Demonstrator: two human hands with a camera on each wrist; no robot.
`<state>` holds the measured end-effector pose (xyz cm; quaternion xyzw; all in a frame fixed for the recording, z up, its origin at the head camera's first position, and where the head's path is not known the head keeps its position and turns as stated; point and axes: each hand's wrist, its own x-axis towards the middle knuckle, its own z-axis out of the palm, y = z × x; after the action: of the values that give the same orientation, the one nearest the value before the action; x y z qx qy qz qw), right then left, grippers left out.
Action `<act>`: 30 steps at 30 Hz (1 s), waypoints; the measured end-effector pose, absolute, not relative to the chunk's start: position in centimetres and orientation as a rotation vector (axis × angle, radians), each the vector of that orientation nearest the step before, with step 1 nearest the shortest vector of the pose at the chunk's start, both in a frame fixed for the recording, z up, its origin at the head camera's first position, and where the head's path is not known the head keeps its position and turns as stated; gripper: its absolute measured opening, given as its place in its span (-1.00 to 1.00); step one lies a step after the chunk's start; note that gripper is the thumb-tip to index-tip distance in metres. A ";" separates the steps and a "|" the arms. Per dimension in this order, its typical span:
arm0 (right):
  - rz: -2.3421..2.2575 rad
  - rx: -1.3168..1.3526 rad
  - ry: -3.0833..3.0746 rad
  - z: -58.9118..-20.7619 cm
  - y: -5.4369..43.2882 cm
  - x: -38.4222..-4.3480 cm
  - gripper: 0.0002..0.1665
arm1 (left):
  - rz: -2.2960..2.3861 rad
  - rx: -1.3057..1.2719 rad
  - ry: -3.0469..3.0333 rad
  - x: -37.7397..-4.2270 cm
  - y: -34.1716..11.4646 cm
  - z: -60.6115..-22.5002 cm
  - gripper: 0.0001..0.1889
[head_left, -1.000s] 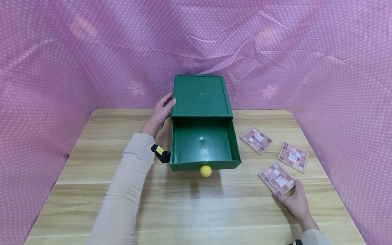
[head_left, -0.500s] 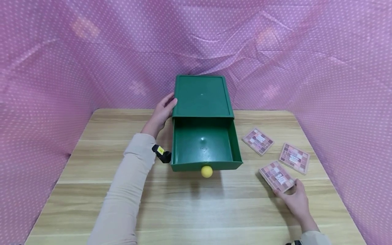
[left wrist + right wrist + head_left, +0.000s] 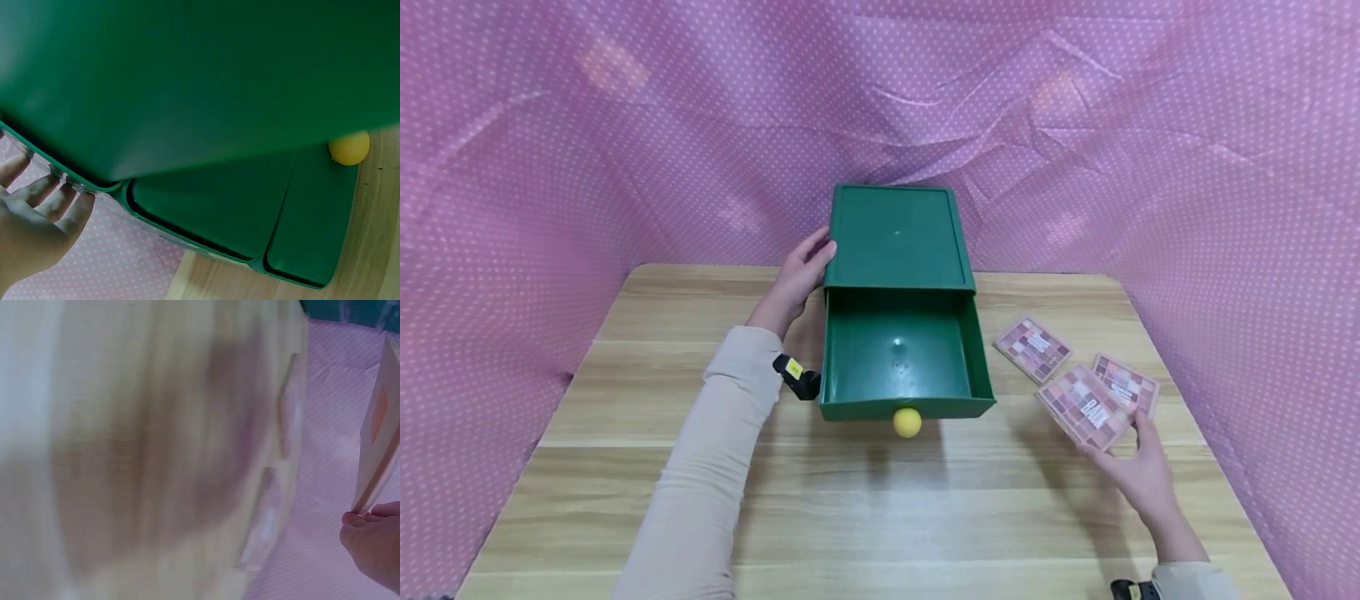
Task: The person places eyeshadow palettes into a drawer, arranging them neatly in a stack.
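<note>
My right hand [image 3: 1138,479] pinches the near corner of a pink eyeshadow palette [image 3: 1084,407] between thumb and fingers. In the right wrist view this palette [image 3: 378,428] is raised off the table and seen edge-on. It overlaps a second palette [image 3: 1127,383] in the head view; a third palette [image 3: 1033,348] lies flat to its left. My left hand [image 3: 793,279] touches the left side of a green drawer cabinet [image 3: 898,237], thumb by the top edge. Straight fingers [image 3: 75,219] rest along that side in the left wrist view. The cabinet's top drawer [image 3: 895,354], pulled out, has a bare floor.
A round yellow knob [image 3: 907,422] sticks out from the drawer front. The left wrist view shows another yellow knob [image 3: 350,149] on the cabinet. Pink dotted cloth [image 3: 880,92] hangs behind and on both sides of the wooden table [image 3: 865,517].
My right hand has lifted the nearest palette off the table and moved it away from me, over the edge of the second palette. My left hand stays at the cabinet.
</note>
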<state>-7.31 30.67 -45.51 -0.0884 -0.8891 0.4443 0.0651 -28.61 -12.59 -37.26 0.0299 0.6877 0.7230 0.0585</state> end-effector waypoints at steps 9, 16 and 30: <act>1.204 -0.174 -2.740 -41.6 29.9 -8.0 0.17 | 2.163 0.061 2.081 -28.8 -12.6 -37.1 -0.46; 1.190 -0.060 -2.772 -38.7 28.8 -8.7 0.20 | 2.165 0.071 2.089 -28.5 -12.6 -36.9 -0.46; 1.246 0.188 -2.765 -35.2 25.9 -10.5 0.19 | 2.188 0.076 2.081 -28.5 -12.5 -37.4 -0.45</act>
<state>-10.48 25.90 -35.23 0.0619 -0.9088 0.4094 0.0516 -28.52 -12.51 -37.38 0.0250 0.6876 0.7231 0.0604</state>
